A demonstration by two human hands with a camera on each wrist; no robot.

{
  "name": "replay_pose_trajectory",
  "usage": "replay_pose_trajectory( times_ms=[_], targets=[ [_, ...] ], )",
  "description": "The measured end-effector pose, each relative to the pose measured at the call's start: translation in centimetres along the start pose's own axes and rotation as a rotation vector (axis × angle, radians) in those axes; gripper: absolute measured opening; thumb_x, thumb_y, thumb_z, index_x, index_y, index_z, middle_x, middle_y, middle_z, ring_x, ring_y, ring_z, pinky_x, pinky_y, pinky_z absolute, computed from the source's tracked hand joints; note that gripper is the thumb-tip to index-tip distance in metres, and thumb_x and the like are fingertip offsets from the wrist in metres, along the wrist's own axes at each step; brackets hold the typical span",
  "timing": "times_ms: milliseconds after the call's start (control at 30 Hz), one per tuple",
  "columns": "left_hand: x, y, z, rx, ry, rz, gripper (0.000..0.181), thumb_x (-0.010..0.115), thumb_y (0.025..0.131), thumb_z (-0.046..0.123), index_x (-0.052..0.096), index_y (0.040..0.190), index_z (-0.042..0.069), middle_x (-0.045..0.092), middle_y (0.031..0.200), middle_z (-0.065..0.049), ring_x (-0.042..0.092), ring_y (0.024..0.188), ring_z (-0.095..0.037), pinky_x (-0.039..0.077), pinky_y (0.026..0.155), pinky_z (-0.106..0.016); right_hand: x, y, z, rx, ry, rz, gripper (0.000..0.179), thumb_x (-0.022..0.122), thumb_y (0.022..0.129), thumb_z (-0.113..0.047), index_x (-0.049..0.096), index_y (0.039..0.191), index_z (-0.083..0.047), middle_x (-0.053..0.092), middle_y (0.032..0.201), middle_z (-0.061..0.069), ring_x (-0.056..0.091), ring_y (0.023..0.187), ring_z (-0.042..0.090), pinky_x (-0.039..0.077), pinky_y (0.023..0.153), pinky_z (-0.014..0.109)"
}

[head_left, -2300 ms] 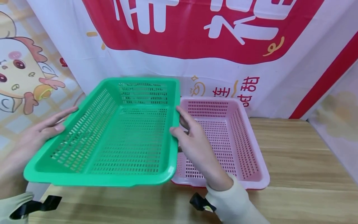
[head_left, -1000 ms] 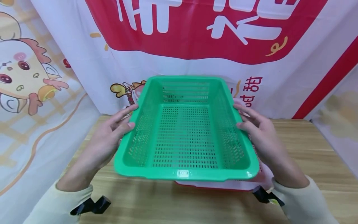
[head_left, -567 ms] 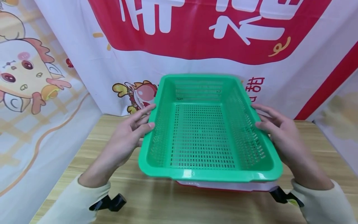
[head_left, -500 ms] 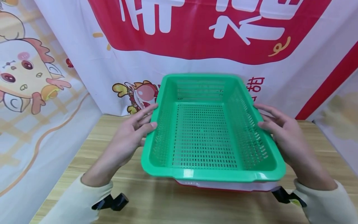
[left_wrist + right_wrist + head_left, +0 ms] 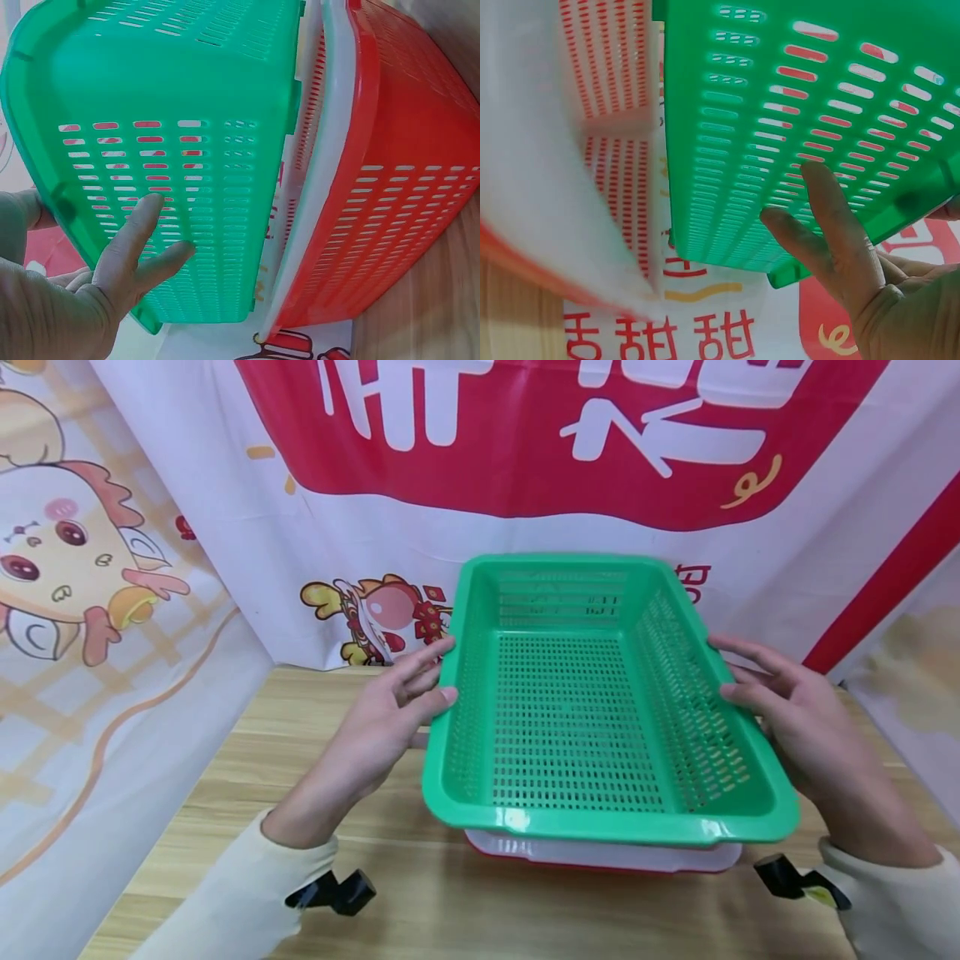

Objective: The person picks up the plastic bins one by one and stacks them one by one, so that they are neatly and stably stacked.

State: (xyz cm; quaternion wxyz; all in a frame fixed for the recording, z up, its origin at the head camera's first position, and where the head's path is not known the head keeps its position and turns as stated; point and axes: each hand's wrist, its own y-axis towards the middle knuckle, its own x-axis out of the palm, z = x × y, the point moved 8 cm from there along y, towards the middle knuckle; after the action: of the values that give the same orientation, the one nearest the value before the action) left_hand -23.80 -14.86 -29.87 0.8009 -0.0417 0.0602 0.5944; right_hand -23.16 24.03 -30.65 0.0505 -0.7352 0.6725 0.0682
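Both hands hold a green slotted plastic basket [image 5: 555,823] by its side rims, in the air above a nested pair of baskets. My left hand [image 5: 375,727] grips the left rim, thumb on top and other fingers against the outer slotted wall. On the right rim, my right hand [image 5: 806,727] holds the same way, with two fingers spread on the wall in the right wrist view. Below, a pale pink basket [image 5: 600,852] sits inside a red basket [image 5: 405,172]. A gap separates the green basket from them in both wrist views. The green basket hides most of the pair.
The lower baskets stand on a wood-grain table [image 5: 322,735]. Behind it hangs a white and red printed cloth [image 5: 525,468]. Another printed cloth [image 5: 150,693] covers the left side. A black strap mount [image 5: 330,892] is on the left wrist, with another on the right.
Both hands have carried the green basket rightward, from left of the pink basket to above it. The pink basket was largely visible earlier; now only its front edge shows in the head view.
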Motion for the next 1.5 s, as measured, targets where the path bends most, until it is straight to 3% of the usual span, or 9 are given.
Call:
replay_pose_trajectory(
  times_ms=[167, 500, 867, 933, 1033, 1100, 1167, 1500],
  targets=[
    [0.6, 0.5, -0.8, -0.014, -0.015, -0.028, 0.063, 0.061, 0.106, 0.015, 0.037, 0.164, 0.024, 0.048, 0.163, -0.008, 0.07, 0.123, -0.039, 0.065, 0.086, -0.049, -0.5, 0.2, 0.6, 0.02, -0.055, -0.001, 0.063, 0.063, 0.106, -0.017, 0.038, 0.163, -0.023, 0.07, 0.121, -0.026, 0.077, 0.095, 0.004, 0.066, 0.069, 0.03],
    [1.3, 1.2, -2.5, -0.056, -0.019, -0.052, 0.064, 0.062, 0.105, 0.015, 0.038, 0.163, 0.027, 0.05, 0.162, -0.006, 0.073, 0.118, -0.034, 0.066, 0.084, -0.048, -1.1, 0.5, 2.3, 0.057, -0.283, 0.014, 0.066, 0.062, 0.106, -0.029, 0.032, 0.166, -0.027, 0.063, 0.12, -0.037, 0.074, 0.098, -0.002, 0.065, 0.076, 0.027],
    [1.6, 1.5, -4.1, -0.106, -0.049, -0.103, 0.067, 0.063, 0.105, 0.012, 0.035, 0.164, 0.025, 0.047, 0.163, -0.01, 0.073, 0.118, -0.037, 0.065, 0.085, -0.048, -0.6, 0.6, 3.5, 0.096, -0.299, -0.013, 0.068, 0.061, 0.107, -0.027, 0.03, 0.167, -0.017, 0.064, 0.114, -0.034, 0.072, 0.094, 0.0, 0.065, 0.074, 0.027],
    [1.6, 1.5, -4.3, -0.115, -0.048, -0.102, 0.068, 0.064, 0.104, 0.012, 0.035, 0.164, 0.026, 0.048, 0.163, -0.01, 0.073, 0.117, -0.037, 0.065, 0.084, -0.048, -0.5, 0.6, 3.6, 0.098, -0.321, -0.014, 0.068, 0.061, 0.107, -0.026, 0.029, 0.167, -0.015, 0.065, 0.119, -0.028, 0.072, 0.094, -0.001, 0.065, 0.074, 0.028],
    [1.6, 1.7, -4.6, -0.126, -0.047, -0.1, 0.069, 0.065, 0.104, 0.012, 0.036, 0.164, 0.025, 0.048, 0.163, -0.01, 0.073, 0.117, -0.037, 0.066, 0.084, -0.048, -0.3, 0.6, 3.7, 0.109, -0.358, -0.013, 0.069, 0.06, 0.108, -0.028, 0.028, 0.167, -0.013, 0.065, 0.138, -0.002, 0.07, 0.094, -0.004, 0.065, 0.075, 0.028],
    [1.5, 1.7, -4.8, -0.132, -0.039, -0.094, 0.069, 0.066, 0.103, 0.012, 0.036, 0.164, 0.026, 0.049, 0.162, -0.011, 0.074, 0.117, -0.036, 0.066, 0.084, -0.047, -0.1, 0.6, 3.8, 0.119, -0.374, -0.013, 0.069, 0.06, 0.108, -0.029, 0.028, 0.167, -0.013, 0.057, 0.15, 0.018, 0.069, 0.094, -0.006, 0.065, 0.076, 0.028],
    [1.4, 1.8, -5.0, -0.141, -0.032, -0.089, 0.069, 0.066, 0.103, 0.013, 0.037, 0.164, 0.026, 0.049, 0.162, -0.011, 0.074, 0.116, -0.035, 0.066, 0.084, -0.047, 0.0, 0.7, 3.9, 0.126, -0.375, -0.014, 0.07, 0.06, 0.107, -0.029, 0.027, 0.167, -0.013, 0.048, 0.156, 0.029, 0.069, 0.094, -0.007, 0.065, 0.076, 0.028],
    [1.2, 2.1, -5.4, -0.181, 0.018, -0.055, 0.07, 0.071, 0.1, 0.014, 0.041, 0.162, 0.029, 0.052, 0.159, -0.013, 0.074, 0.116, -0.034, 0.066, 0.083, -0.045, 0.1, 0.9, 4.3, 0.132, -0.367, -0.007, 0.072, 0.061, 0.107, -0.028, 0.026, 0.167, -0.011, 0.046, 0.156, 0.033, 0.067, 0.093, -0.01, 0.065, 0.076, 0.027]
  ],
)
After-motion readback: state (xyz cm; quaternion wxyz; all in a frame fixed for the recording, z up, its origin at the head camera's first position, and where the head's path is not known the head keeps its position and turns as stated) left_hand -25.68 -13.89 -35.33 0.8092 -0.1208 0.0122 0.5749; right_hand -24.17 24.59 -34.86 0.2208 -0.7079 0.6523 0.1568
